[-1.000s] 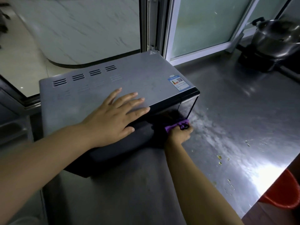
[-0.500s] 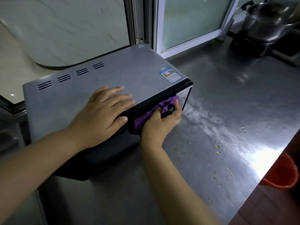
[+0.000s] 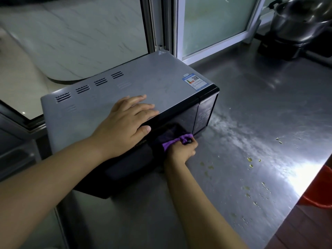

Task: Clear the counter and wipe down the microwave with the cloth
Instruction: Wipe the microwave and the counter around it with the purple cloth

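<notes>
1. Step: I'm wiping the microwave (image 3: 143,83) front. It sits on the bench (image 3: 251,123) at the rear-left, against the window frame, with its dark door toward me.
2. Left hand (image 3: 124,126) lies flat on the microwave top near the front edge, fingers straight, thumb hooked over the edge; it grips nothing, only braces the box.
3. Right hand (image 3: 181,150) has its fingers curled round the purple cloth (image 3: 175,140) and presses it against the lower door, just left of the control panel, close to the bench surface.
4. Vs half a second ago: the cloth was up by the door's top edge near the left fingers; now it is low on the door. A second ago it was also low, so I read this as up-and-down strokes. Left hand has barely moved.
5. Next, my guess: work leftward over the unwiped door, then the panel and top; keep bracing so the box doesn't slide.
6. Crumbs (image 3: 249,159) dot the bench toward the front-right edge; clearing looks unfinished. A pot (image 3: 301,20) sits at the rear-right corner.
</notes>
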